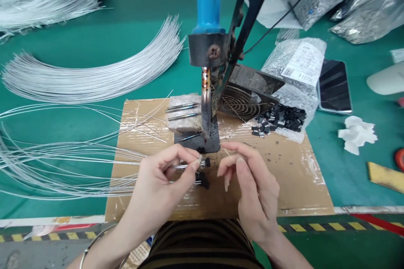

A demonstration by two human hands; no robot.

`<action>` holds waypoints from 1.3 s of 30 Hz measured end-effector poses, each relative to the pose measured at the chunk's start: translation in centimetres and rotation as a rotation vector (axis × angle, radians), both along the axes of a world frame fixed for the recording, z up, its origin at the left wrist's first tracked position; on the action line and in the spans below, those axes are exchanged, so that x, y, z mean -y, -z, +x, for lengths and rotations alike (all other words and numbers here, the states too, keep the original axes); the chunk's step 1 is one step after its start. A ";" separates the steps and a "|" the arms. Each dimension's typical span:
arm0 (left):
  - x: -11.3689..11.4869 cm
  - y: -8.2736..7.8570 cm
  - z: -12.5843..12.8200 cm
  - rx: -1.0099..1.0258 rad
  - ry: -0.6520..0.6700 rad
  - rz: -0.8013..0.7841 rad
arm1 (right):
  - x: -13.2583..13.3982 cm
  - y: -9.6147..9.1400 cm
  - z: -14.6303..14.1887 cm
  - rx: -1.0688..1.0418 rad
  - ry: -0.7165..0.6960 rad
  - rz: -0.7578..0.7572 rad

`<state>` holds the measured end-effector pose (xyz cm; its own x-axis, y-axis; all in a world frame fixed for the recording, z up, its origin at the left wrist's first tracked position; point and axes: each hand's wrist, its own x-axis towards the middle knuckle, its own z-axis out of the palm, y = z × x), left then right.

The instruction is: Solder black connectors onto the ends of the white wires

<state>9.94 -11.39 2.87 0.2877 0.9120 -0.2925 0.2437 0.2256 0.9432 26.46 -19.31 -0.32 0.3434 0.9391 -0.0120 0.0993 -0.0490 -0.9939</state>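
Note:
My left hand pinches thin white wires that end in small black components, one near my fingertips and another just below. My right hand is curled close beside it, thumb and forefinger pinched on a fine strand of wire. Both hands hover over a cardboard sheet, just in front of a fixed soldering iron with a blue handle, whose tip points down at a dark metal plate.
Bundles of white wire fan across the green table at left. An open bag spills black components at right, beside a phone and a small fan. A crumpled tissue lies further right.

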 end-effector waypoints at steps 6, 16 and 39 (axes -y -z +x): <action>-0.9 -0.1 0.6 -0.033 -0.017 0.056 | -0.2 -0.6 -0.2 0.127 0.037 0.022; -1.6 -0.4 1.1 -0.053 -0.023 0.058 | -0.8 -0.1 0.4 0.444 0.089 0.076; -2.6 -0.6 1.7 -0.067 -0.033 0.055 | -2.0 -0.7 0.6 0.120 -0.002 0.108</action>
